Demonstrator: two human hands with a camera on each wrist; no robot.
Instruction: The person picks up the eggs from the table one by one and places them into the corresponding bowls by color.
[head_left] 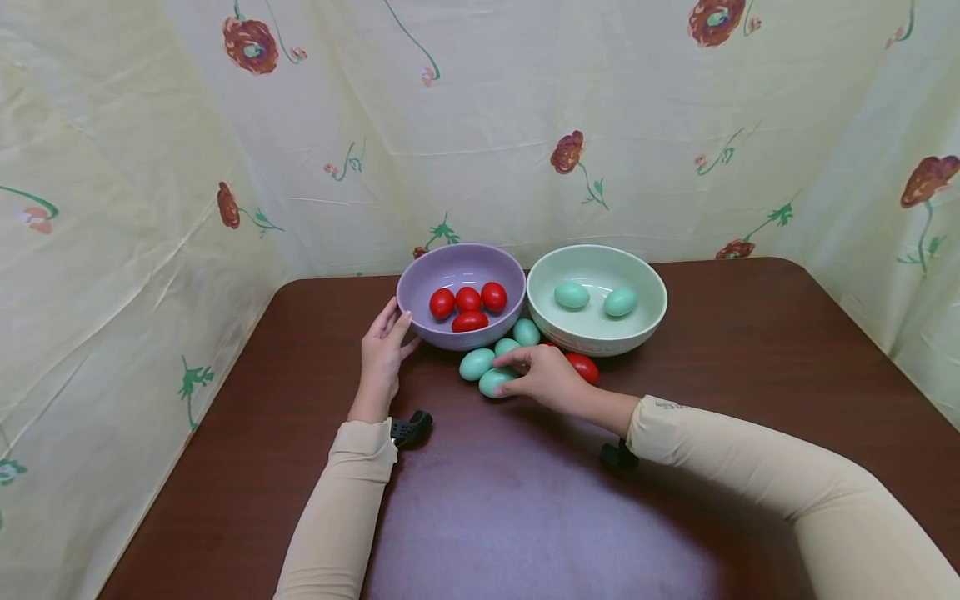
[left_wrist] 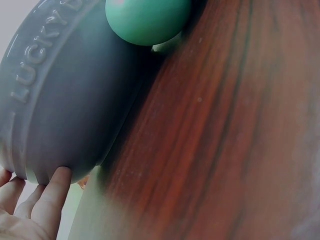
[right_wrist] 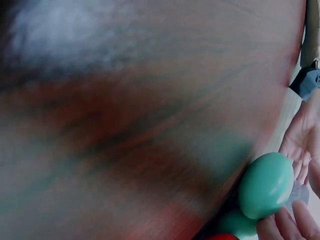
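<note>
My left hand (head_left: 381, 358) rests against the left outer side of a purple bowl (head_left: 420, 271) with several red eggs (head_left: 468, 300) inside. In the left wrist view its fingertips (left_wrist: 61, 175) touch the bowl's wall. Just in front of the bowls, my right hand (head_left: 551, 379) has thumb and fingers about a green egg (head_left: 491, 383), the nearest of a small group. Fingertips meet that egg in the right wrist view. Other green eggs (head_left: 476, 364) lie close behind it. Red eggs (head_left: 582, 367) lie partly hidden behind my right hand.
A pale green bowl (head_left: 652, 304) stands right beside the purple one, with two green eggs (head_left: 620, 302) in it. Both bowls sit at the back of the dark wooden table (head_left: 735, 333). A flowered curtain (head_left: 480, 125) hangs behind and at both sides.
</note>
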